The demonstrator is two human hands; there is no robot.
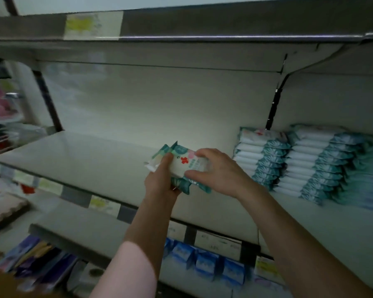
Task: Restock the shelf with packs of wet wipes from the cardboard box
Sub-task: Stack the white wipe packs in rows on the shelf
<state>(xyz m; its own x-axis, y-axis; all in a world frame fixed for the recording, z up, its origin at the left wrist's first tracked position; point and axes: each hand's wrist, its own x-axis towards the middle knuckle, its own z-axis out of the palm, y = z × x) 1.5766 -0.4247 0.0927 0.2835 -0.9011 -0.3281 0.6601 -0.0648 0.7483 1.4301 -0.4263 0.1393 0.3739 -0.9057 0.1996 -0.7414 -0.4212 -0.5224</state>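
While both hands hold it, the bundle [190,165] shows as thin soft packs laid flat on one another, the top face white with a red cross and pale print, the crimped ends teal; how many packs it has is hard to tell. It sits just left of frame centre, over the shelf [78,160]; whether it touches the board I cannot tell. The left hand [159,181] grips the bundle's near left end, thumb pressed on top and fingers curled beneath. The right hand [222,173] clasps the right end from above, fingers bent over the far edge and thumb on the near side. Just right of that hand stands the first stack [265,155] of like packs, with the second stack [319,162] touching it farther right, both leaning a little. From the bundle to the left edge of the frame the board lies bare back to the rear wall. Its front lip runs from mid left down to lower right. The upper shelf [202,26] crosses the top of the frame, well above the hands.
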